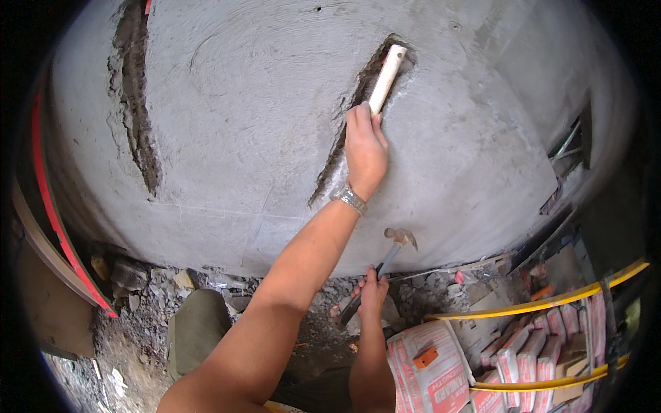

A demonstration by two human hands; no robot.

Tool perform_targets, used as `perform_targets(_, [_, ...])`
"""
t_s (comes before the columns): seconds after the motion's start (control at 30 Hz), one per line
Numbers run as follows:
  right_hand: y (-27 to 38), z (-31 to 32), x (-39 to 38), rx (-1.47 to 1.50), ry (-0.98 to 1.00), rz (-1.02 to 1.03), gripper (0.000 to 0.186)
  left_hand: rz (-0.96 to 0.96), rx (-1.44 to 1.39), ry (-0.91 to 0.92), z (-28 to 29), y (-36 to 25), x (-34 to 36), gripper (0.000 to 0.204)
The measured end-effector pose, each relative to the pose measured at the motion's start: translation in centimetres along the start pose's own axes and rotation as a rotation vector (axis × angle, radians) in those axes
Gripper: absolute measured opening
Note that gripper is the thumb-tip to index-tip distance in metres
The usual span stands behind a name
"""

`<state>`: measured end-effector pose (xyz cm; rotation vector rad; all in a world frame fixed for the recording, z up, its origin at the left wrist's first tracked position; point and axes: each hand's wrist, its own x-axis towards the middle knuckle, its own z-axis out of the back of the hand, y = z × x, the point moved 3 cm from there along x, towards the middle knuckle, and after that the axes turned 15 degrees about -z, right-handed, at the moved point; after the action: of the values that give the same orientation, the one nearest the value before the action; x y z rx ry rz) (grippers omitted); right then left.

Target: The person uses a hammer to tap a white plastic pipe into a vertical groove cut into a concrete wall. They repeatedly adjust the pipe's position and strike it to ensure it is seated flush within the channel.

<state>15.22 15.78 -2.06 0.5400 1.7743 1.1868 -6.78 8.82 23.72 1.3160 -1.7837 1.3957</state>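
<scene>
A long, rough groove [337,148] is cut slantwise into the grey plastered wall [241,117]. My left hand [365,148], with a metal-banded watch on its wrist, is closed around the lower part of a whitish stick [387,79]. A small dark hole marks the stick's upper end, which lies over the top of the groove; my fingers hide its lower end. Lower down and to the right, my right hand [372,292] grips a claw hammer [389,260] by its dark handle. The hammer's rusty head points up, close to the wall but below the stick.
Another groove [134,96] runs down the wall at left. Broken rubble [237,286] lies along its foot. Red-and-white sacks [427,365], one bearing an orange piece [425,357], and yellow bars [537,308] stand at lower right. A red curved edge [51,206] is at far left.
</scene>
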Motion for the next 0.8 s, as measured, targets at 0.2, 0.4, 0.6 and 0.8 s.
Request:
perform_targets(0.2, [1.9, -2.7, -2.7, -0.049, -0.020, 0.125, 0.029, 0.009, 0.023, 0.067, 0.2, 0.8, 0.5, 0.018])
perform_targets(0.4, [13.9, -7.2, -6.8, -0.364, -0.096, 0.798, 0.028, -0.020, -0.009, 0.052, 0.4, 0.7, 0.6, 0.016])
perform_targets(0.6, [24.8, -14.5, -6.7, -0.383, -0.221, 1.514, 0.036, -0.001, -0.011, 0.095, 0.3, 0.8, 0.3, 0.019])
perform_targets(0.8, [26.8, -17.5, -10.4, -0.562, -0.099, 1.195, 0.040, 0.065, -0.090, 0.113, 0.7, 0.8, 1.1, 0.020])
